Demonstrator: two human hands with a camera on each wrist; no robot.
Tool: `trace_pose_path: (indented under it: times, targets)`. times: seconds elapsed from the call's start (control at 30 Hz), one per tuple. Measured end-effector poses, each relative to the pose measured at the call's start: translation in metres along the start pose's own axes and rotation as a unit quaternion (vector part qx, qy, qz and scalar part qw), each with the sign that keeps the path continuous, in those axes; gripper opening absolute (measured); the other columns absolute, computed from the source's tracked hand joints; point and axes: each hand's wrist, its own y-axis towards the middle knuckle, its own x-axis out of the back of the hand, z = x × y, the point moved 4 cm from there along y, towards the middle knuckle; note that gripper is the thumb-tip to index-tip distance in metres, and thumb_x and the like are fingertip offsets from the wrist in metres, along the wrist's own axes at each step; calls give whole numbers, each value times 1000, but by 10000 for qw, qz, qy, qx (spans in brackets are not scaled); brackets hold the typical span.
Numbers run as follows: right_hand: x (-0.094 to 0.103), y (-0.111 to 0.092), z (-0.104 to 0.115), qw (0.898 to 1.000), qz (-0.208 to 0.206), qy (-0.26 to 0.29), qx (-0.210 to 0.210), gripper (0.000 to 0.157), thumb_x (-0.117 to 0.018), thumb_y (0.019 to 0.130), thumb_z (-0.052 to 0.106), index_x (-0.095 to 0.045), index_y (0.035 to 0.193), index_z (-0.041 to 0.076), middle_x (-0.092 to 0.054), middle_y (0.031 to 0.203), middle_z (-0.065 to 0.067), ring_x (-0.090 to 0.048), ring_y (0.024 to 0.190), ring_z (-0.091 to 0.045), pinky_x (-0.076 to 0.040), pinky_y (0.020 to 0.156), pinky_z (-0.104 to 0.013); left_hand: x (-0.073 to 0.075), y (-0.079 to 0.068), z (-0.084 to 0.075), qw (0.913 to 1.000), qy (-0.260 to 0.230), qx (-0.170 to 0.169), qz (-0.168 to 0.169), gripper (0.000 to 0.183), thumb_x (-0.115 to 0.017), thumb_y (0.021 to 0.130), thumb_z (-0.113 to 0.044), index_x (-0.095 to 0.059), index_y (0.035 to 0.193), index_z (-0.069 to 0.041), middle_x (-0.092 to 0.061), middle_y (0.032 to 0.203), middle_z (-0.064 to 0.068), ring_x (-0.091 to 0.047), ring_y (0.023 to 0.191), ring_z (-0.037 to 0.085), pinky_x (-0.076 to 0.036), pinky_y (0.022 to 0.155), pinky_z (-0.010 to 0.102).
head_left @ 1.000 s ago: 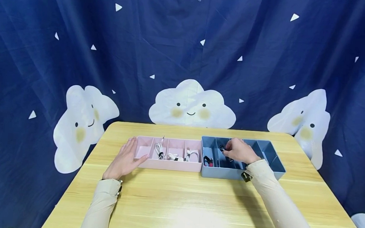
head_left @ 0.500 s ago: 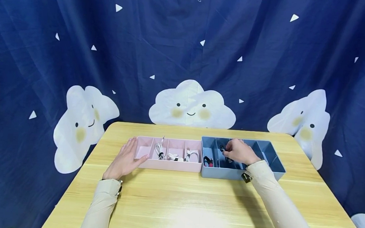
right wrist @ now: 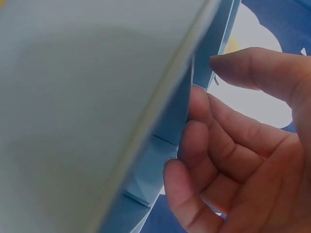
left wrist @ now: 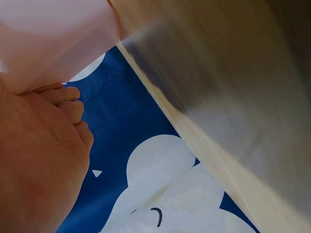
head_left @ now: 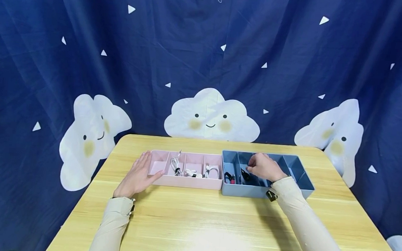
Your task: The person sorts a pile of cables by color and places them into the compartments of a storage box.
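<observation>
My left hand [head_left: 137,175] rests against the left end of a pink divided box [head_left: 190,182], its fingers straight along the side and the thumb at the front rim. The left wrist view shows the palm beside the pink wall [left wrist: 58,53]. My right hand [head_left: 265,168] is over a blue divided box [head_left: 243,190]. In the right wrist view its thumb [right wrist: 257,68] stands apart from the loosely bent fingers, with nothing between them. Below and left of that hand, a black bundled cable [head_left: 245,175] lies in the second compartment from the left.
White coiled cables, among them one with a black tie [head_left: 176,167], lie in the pink box. A dark cable with a red part [head_left: 231,179] is in the leftmost blue compartment. Both boxes stand end to end on a wooden table [head_left: 194,214], before a dark blue curtain [head_left: 158,41].
The black cable has come out of the right hand's fingers and dropped into the blue compartment. The right hand stays over the box with its fingers loosened; the left hand has not moved.
</observation>
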Motion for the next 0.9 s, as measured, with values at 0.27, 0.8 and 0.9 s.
trace_pose_path:
  times: [0.27,0.8,0.9]
  targets:
    - [1,-3,1,10000,-26,-3,12,12,-74,94,19,-79,94,8,-76,86,-3,-66,73,-13,-59,69,-39,-1,0,0,10000,22,-27,-12,105,-44,99,-71,-14,162,7,-14,172,26,-9,162,43,-15,130,62]
    - [17,-25,6,10000,-61,45,-11,12,-70,96,20,-76,96,10,-72,80,0,-60,66,-13,-50,62,-33,0,0,0,10000,-28,-53,-45,105,-44,100,-71,-14,162,8,-13,172,26,-11,161,44,-15,130,62]
    - [19,-30,6,9999,-156,-28,24,13,-70,95,22,-76,97,10,-72,81,1,-61,67,-12,-52,64,-34,0,0,0,10000,-37,-69,-55,105,-45,100,-70,-14,162,8,-13,172,27,-11,161,44,-15,130,62]
